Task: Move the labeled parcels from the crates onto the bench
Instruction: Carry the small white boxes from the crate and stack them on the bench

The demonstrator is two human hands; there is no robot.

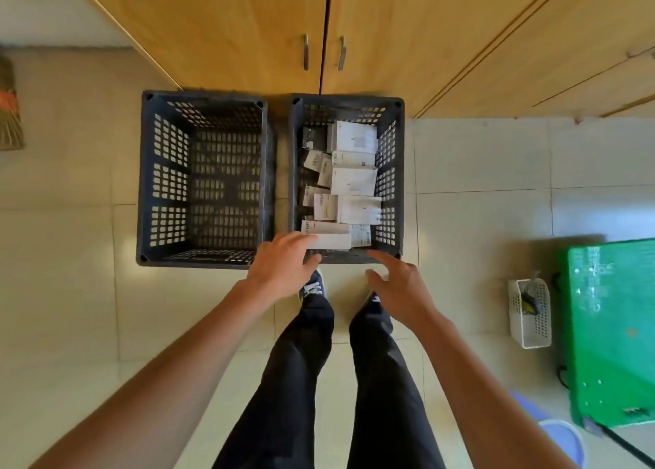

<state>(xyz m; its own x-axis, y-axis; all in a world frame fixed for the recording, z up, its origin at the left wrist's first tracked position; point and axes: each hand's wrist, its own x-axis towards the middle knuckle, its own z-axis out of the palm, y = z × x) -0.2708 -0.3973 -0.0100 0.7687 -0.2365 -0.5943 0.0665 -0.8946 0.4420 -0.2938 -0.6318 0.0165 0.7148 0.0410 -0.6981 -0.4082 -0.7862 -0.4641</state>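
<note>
Reaching both hands, left (281, 266) gripping a parcel (328, 240), right (400, 286) released; labels unreadable.

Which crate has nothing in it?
The left crate: only its dark slotted floor shows, while the right crate holds white parcels.
</note>
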